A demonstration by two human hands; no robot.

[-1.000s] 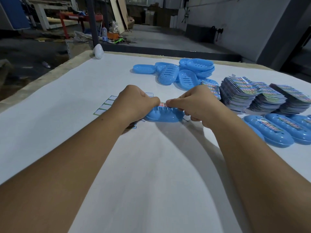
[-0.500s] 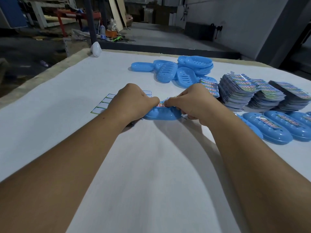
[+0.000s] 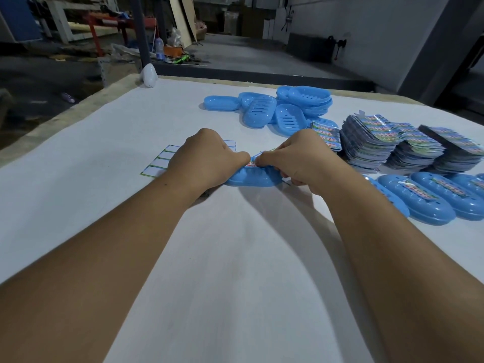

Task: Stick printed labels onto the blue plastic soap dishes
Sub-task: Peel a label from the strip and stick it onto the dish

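While both thumbs pinch the printed label (image 3: 252, 163) onto the blue soap dish (image 3: 252, 178) | left hand (image 3: 209, 159) and right hand (image 3: 301, 158) curled round its ends, mid-table | risk: uneven pressure leaves label crooked or wrinkled | backing sheet (image 3: 157, 163) underneath may drag.

The soap dish (image 3: 252, 178) between the hands is smooth blue plastic with a soft sheen, like the unlabelled dishes (image 3: 288, 111) heaped further back and the labelled dishes (image 3: 419, 200) at the right. The stacked labels (image 3: 377, 137) are glossy printed sheets that catch light. The label backing sheet (image 3: 159, 161) looks like slick white paper. The table cover (image 3: 235, 271) is matt white, faintly textured.
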